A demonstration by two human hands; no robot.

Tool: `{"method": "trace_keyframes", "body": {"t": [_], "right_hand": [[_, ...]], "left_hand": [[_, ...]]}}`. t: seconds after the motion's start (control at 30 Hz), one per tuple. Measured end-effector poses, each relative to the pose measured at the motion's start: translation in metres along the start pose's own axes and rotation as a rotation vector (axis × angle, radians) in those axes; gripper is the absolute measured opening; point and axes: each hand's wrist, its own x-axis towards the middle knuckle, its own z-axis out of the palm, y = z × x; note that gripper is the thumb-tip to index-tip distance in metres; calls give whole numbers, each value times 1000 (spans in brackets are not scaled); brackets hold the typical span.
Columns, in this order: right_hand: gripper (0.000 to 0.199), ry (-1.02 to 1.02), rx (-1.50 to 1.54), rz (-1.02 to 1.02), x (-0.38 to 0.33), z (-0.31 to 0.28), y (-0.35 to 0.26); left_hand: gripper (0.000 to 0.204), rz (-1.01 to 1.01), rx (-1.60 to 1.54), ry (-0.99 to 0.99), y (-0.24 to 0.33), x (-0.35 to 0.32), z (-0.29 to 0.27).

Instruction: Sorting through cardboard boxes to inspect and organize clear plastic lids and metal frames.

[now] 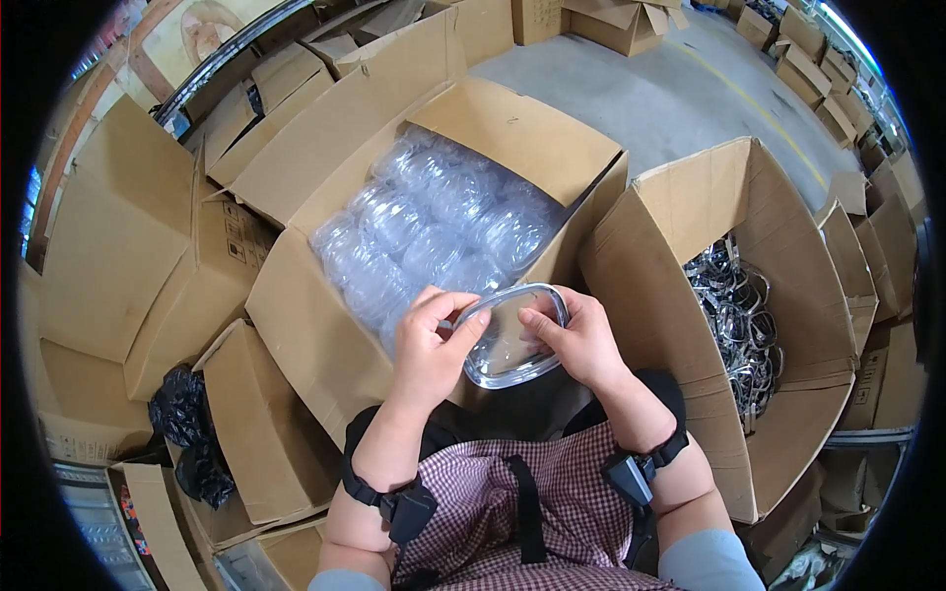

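A clear rounded-rectangular plastic piece, like a shallow lid or cover with a raised rim, is held between both hands in front of my lap. My left hand pinches its left edge, thumb on top and fingers behind. On its right edge my right hand grips, with the thumb pressed inside the rim and the fingers wrapped behind, partly seen through the plastic. Just beyond the hands stands an open cardboard box filled with similar clear plastic pieces, stacked in rows.
To the right, a tall open cardboard box holds a heap of shiny dark, looped parts. At left are more cartons and a black plastic bag. Grey floor with a yellow line stretches behind, with boxes stacked along the far right.
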Motion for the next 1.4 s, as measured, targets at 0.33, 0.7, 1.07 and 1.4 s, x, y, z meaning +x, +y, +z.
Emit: {"method": "trace_keyframes", "body": {"t": [0.33, 0.7, 1.07, 1.4], "right_hand": [[19, -72, -28, -1, 2, -4, 6], [17, -128, 51, 36, 6, -3, 17], [14, 63, 41, 41, 9, 2, 14], [18, 167, -239, -257, 11, 47, 4]], "left_hand": [[28, -220, 36, -178, -14, 4, -3], [36, -365, -694, -185, -9, 4, 3], [19, 35, 315, 19, -5, 2, 10], [14, 131, 594, 282, -9, -28, -20]]}}
